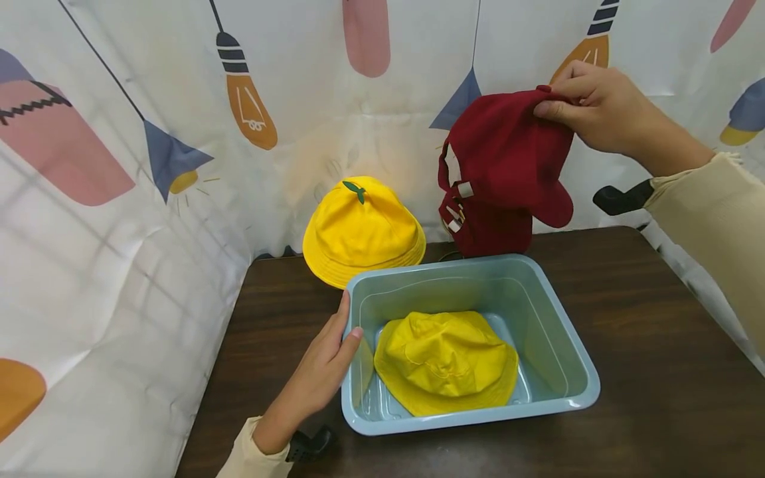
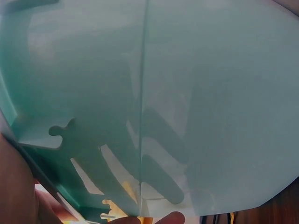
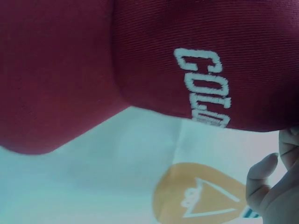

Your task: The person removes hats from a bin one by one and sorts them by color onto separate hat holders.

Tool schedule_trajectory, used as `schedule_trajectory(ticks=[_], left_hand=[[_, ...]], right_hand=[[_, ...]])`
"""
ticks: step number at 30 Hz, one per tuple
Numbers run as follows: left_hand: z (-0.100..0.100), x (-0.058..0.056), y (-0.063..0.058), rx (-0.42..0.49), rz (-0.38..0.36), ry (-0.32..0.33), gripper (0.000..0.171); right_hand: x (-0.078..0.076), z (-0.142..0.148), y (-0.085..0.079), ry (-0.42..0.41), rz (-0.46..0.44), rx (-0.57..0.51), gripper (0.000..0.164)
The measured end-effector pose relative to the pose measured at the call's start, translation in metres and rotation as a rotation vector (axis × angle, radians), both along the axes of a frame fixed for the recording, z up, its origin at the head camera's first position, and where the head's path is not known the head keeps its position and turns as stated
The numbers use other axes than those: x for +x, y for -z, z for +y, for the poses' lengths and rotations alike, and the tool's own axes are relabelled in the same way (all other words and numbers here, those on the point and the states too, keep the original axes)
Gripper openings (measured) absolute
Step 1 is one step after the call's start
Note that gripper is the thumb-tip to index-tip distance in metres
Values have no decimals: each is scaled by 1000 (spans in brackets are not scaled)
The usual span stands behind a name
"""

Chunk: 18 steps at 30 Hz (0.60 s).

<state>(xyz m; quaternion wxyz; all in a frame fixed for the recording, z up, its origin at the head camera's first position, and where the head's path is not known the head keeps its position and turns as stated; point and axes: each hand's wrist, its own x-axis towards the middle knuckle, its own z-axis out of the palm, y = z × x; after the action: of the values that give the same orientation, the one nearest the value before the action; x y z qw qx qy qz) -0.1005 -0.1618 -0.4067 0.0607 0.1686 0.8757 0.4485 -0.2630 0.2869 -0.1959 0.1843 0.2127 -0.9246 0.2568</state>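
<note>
My right hand (image 1: pixel 603 106) pinches a dark red baseball cap (image 1: pixel 502 146) by the top of its crown and holds it up at the back right. The peak hangs down on the right. Pale embroidered letters show on the cap (image 3: pixel 261 70) in the right wrist view. A light blue plastic basin (image 1: pixel 574 398) stands on the table, and my left hand (image 1: pixel 317 365) grips its left rim, thumb over the edge. Inside the basin lies a yellow bucket hat (image 1: pixel 448 365). The basin's wall (image 2: pixel 224 116) fills most of the left wrist view.
Behind the basin sits another yellow bucket hat (image 1: pixel 364 232) with a green sprout on top. More dark red fabric (image 1: pixel 493 232), apparently a second cap, shows under the raised one. A patterned white cloth (image 1: pixel 358 133) hangs behind the dark wooden table (image 1: pixel 651 332).
</note>
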Motion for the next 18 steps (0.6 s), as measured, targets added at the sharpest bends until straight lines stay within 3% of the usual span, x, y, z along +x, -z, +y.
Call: schedule_trajectory(ticks=[4, 11, 18], left_hand=[[0, 1, 1, 1, -3, -3, 68], [1, 1, 1, 8, -7, 2, 68], [1, 1, 2, 24, -11, 4, 70]], right_hand=[[-13, -5, 14, -15, -31, -16, 28], [-26, -10, 40, -74, 3, 15, 20], [-30, -11, 49, -43, -3, 11, 22]])
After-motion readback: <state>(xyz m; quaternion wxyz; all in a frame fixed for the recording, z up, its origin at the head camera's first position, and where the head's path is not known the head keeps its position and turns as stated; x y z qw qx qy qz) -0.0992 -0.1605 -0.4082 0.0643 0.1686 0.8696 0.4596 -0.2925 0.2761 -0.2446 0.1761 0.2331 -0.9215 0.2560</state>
